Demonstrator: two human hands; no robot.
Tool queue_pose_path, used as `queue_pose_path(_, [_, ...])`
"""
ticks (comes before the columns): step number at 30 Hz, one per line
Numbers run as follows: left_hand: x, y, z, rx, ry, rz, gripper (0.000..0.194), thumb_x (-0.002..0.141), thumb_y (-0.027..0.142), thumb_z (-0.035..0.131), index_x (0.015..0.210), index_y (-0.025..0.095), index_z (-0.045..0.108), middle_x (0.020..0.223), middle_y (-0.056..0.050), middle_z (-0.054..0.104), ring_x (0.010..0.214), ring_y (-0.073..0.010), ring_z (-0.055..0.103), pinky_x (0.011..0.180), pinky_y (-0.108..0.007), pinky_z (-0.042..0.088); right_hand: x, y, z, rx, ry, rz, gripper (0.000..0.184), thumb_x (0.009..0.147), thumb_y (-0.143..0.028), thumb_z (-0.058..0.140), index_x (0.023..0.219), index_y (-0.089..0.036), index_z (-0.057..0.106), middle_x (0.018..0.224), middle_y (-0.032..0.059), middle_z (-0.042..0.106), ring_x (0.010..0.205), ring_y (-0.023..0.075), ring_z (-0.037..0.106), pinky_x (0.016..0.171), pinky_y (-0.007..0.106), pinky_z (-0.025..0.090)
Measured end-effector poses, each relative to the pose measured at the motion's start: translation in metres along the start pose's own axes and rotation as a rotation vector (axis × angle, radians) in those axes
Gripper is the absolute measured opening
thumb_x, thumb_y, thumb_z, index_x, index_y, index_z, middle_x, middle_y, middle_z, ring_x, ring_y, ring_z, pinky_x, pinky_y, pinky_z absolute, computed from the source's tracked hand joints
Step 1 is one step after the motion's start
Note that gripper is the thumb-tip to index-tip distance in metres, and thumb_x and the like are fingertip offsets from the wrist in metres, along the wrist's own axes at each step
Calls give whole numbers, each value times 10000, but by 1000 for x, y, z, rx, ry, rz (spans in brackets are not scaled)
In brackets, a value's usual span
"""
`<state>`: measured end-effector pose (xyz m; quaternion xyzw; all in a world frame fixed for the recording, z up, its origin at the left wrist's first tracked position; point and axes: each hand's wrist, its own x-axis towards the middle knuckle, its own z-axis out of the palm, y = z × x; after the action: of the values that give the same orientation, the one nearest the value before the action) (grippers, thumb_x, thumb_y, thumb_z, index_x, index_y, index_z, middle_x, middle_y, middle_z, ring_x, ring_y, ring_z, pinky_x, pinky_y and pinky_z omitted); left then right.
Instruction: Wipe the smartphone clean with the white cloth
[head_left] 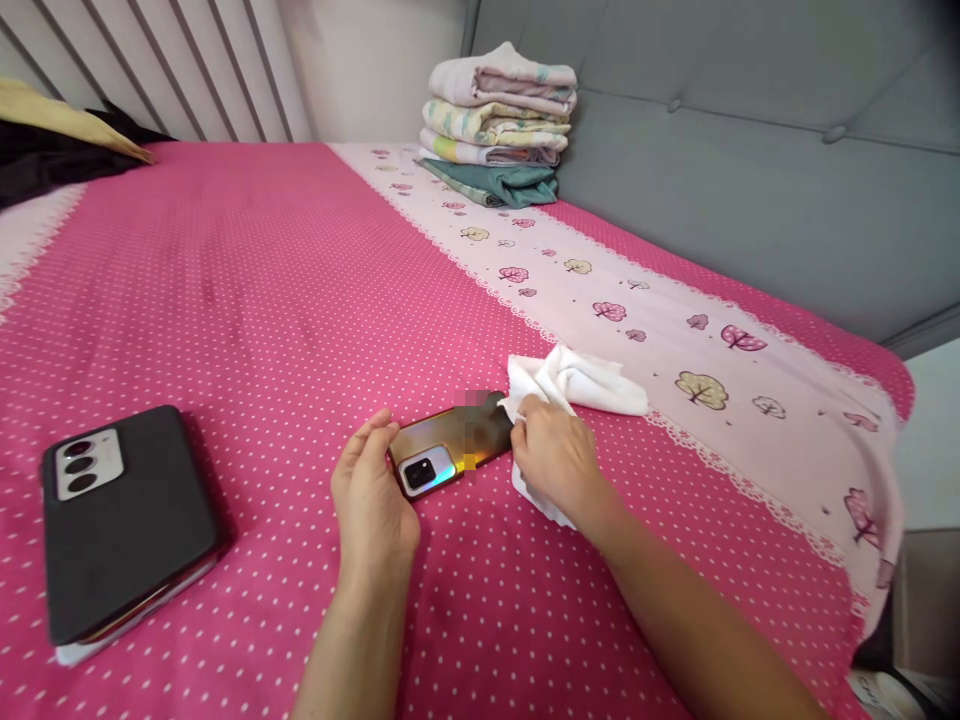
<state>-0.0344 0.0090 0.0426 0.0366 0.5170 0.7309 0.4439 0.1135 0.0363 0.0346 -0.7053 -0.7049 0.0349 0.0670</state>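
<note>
A smartphone (pixel 427 437) in a clear brownish case lies back side up over the pink dotted bedspread, its camera block towards my left hand. My left hand (pixel 371 490) grips the phone's left end, fingers along the far edge and thumb at the near corner. In my right hand (pixel 553 450) a white cloth (pixel 592 382) is bunched, its fingers closed on it at the phone's right end. Part of the cloth hangs below that hand, and part spreads beyond it on the bed. The phone's right end is partly hidden by the cloth and fingers.
At the left, a black-cased phone (pixel 135 530) lies on top of a stack of flat things. Folded cloths (pixel 499 125) are piled by the grey headboard (pixel 735 150). Black and yellow fabric (pixel 67 140) lies at the far left. The bed's edge (pixel 892 500) drops off at the right.
</note>
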Motion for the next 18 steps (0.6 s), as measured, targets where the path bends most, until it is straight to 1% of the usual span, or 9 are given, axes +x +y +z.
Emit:
queue_pose_path(2, [0, 0, 0, -4, -2, -4, 178, 608, 117, 665, 784, 130, 644, 716, 20, 585, 624, -73, 545, 563, -177, 432, 7, 4, 3, 126, 85, 15, 171, 866, -174, 407, 881, -177, 577, 788, 78, 652, 722, 226, 612, 589, 298, 362])
queue_pose_path(4, [0, 0, 1, -8, -5, -9, 181, 612, 114, 663, 791, 125, 641, 705, 25, 583, 610, -71, 543, 555, -179, 430, 11, 7, 5, 335, 191, -3, 154, 881, -211, 404, 879, -178, 555, 748, 47, 637, 689, 200, 602, 589, 283, 377])
queue_pose_path(7, [0, 1, 1, -13, -6, -11, 192, 614, 109, 665, 804, 119, 639, 700, 27, 589, 605, -70, 546, 556, -180, 433, 12, 5, 8, 678, 312, -98, 156, 896, -273, 400, 888, -174, 520, 773, 29, 623, 678, 162, 588, 609, 261, 417])
queue_pose_path(9, [-1, 1, 1, -12, -4, -14, 198, 617, 104, 660, 813, 117, 638, 686, 28, 591, 591, -71, 544, 548, -183, 430, 8, 0, 9, 816, 336, -191, 179, 908, -305, 389, 920, -176, 512, 858, 39, 629, 750, 156, 597, 659, 259, 448])
queue_pose_path(11, [-2, 1, 1, -10, -4, -15, 192, 620, 100, 654, 811, 118, 637, 669, 29, 593, 577, -74, 543, 543, -187, 429, 2, -7, 9, 857, 253, -320, 218, 928, -322, 367, 983, -181, 524, 967, 53, 637, 882, 163, 604, 756, 274, 468])
queue_pose_path(13, [-2, 2, 1, -9, -9, -15, 178, 622, 97, 649, 798, 120, 636, 649, 27, 594, 574, -79, 545, 550, -189, 430, -6, -13, 9, 797, 80, -491, 276, 951, -331, 345, 1077, -189, 545, 1109, 62, 628, 1073, 177, 559, 910, 316, 436])
queue_pose_path(15, [-3, 2, 2, -10, -14, -16, 169, 623, 91, 646, 789, 122, 636, 631, 28, 588, 575, -78, 544, 558, -185, 429, -12, -17, 10, 656, -66, -648, 357, 974, -350, 310, 1223, -193, 512, 1296, 61, 543, 1268, 183, 413, 1063, 376, 313])
queue_pose_path(17, [-3, 2, 2, -12, -13, -16, 166, 625, 87, 647, 787, 121, 636, 627, 32, 582, 570, -71, 536, 558, -178, 424, -16, -19, 12, 494, -122, -738, 438, 986, -380, 265, 1356, -194, 407, 1437, 51, 393, 1368, 179, 247, 1130, 416, 189])
queue_pose_path(18, [-3, 2, 1, -10, -13, -13, 164, 626, 89, 648, 787, 122, 637, 631, 33, 581, 568, -68, 534, 556, -176, 422, -17, -19, 14, 424, -128, -757, 467, 989, -394, 243, 1398, -196, 350, 1476, 46, 323, 1387, 175, 192, 1139, 423, 161])
